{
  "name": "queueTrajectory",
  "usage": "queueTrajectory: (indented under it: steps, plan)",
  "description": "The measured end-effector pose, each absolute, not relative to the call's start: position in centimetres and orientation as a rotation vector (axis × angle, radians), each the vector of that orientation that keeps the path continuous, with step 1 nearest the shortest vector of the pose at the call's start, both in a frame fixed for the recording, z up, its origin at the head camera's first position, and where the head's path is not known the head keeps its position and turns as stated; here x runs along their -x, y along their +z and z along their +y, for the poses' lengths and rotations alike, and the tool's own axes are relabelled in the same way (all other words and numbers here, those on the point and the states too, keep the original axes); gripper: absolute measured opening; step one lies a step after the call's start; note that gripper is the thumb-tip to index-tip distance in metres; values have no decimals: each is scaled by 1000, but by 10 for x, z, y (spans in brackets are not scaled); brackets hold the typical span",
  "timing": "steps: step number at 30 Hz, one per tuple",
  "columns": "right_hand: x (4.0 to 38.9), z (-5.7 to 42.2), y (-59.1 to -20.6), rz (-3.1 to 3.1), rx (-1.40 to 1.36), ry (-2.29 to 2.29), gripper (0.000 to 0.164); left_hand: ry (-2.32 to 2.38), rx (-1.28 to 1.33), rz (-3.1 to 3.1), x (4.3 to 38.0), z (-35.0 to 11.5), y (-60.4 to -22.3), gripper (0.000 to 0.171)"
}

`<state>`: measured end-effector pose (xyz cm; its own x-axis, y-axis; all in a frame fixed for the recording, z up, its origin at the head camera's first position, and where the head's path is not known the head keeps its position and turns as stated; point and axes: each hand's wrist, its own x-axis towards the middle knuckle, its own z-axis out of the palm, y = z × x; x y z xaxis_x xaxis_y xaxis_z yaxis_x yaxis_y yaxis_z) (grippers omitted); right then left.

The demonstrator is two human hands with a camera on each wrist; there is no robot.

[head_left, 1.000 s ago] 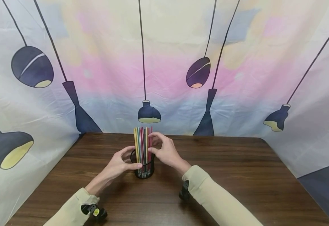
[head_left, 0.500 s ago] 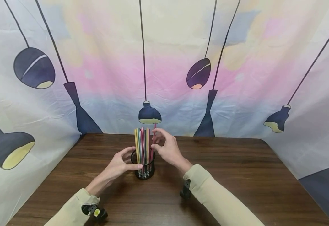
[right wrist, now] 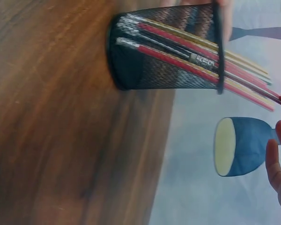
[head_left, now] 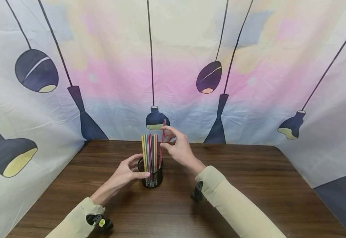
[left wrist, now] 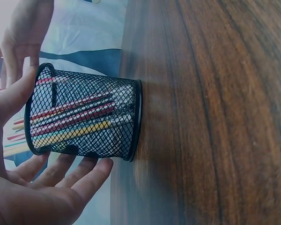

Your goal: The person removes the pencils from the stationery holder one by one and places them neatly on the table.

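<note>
Presently, right fingers are pinching a near-upright red pencil extending into the mesh cup left fingers are gripping.

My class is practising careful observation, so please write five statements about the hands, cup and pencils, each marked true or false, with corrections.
1. The left hand grips the cup. True.
2. The cup is lying on its side. False: it stands upright on the table.
3. The right hand pinches a red pencil. True.
4. That pencil is wholly out of the cup. False: its lower end is inside.
5. Other pencils, in several colours, stand in the cup. True.
</note>
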<state>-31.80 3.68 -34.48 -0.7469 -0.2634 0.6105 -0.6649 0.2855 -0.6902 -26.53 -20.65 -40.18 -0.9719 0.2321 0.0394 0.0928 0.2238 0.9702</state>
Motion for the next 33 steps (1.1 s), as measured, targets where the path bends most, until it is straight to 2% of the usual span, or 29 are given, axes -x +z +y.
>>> queueTrajectory:
  steps: [16,33]
  plan:
    - [318,56,-313,-2143,-870,1469,55,1840,-316,2372,266,-209,-401,91]
    - [323,101,-332,-2272,-776,1382,56,1858,-329,2368,269,-210,-403,93]
